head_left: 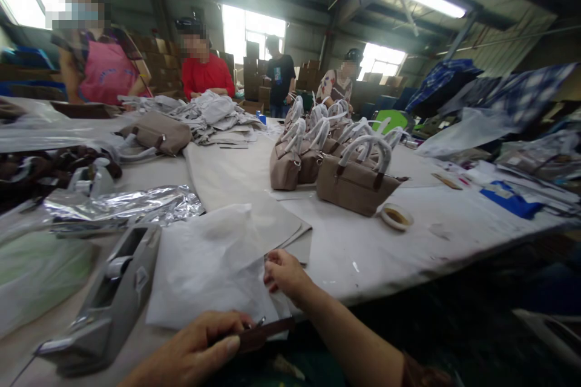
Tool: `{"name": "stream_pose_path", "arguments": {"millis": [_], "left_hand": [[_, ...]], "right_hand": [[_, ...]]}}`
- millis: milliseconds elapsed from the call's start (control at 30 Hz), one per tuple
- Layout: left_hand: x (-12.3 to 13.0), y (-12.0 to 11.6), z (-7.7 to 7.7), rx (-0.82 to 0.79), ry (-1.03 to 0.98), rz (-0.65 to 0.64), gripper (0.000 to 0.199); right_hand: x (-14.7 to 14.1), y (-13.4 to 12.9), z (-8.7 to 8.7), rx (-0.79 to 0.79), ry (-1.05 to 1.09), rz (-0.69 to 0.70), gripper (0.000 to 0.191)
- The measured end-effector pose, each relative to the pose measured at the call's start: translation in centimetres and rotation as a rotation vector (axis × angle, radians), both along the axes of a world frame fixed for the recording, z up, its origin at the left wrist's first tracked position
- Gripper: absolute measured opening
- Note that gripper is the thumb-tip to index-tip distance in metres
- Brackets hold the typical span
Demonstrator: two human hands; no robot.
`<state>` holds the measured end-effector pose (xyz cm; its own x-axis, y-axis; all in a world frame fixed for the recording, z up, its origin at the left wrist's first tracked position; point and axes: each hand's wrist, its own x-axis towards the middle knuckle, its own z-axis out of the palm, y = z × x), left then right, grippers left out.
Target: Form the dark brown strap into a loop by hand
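Note:
My left hand [204, 341] comes in from the bottom edge, its thumb and fingers closed on a dark brown strap [261, 335] with a small metal piece at its end. To the right and a little higher is my right hand [284, 275], its fingers curled together at the edge of a thin white sheet [200, 272]. What those fingers hold, if anything, is too small to make out. Grey-beige flat sheets [295, 239] lie just beyond my right hand.
A grey tape dispenser [113, 296] stands at the left, beside crumpled silver foil [127, 205]. Several taupe handbags [356, 184] stand further back, near a tape roll [396, 217]. Piled grey cloth [213, 118] lies at the back. Several people are beyond the table [358, 254].

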<state>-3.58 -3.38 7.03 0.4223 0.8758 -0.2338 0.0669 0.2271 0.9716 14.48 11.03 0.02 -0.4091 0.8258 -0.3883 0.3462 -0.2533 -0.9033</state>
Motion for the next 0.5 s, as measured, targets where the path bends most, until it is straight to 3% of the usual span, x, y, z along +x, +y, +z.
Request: {"name": "stream_pose_path", "arguments": {"millis": [100, 200, 367, 500], "left_hand": [[-0.3, 0.2, -0.5, 0.006, 0.078, -0.06, 0.044], [-0.3, 0.3, -0.6, -0.001, 0.09, -0.058, 0.048], [-0.2, 0.4, -0.6, 0.004, 0.096, -0.044, 0.049], [-0.4, 0.4, -1.1, -0.022, -0.028, 0.012, 0.045]], "right_hand": [[-0.5, -0.1, 1.1, -0.14, 0.108, 0.039, 0.026], [-1.0, -0.4, 1.6, -0.122, 0.078, 0.082, 0.029], [-1.5, -0.4, 0.6, 0.206, -0.154, 0.072, 0.014], [-1.7, -0.1, 0.6, 0.469, -0.284, 0.086, 0.026]]}}
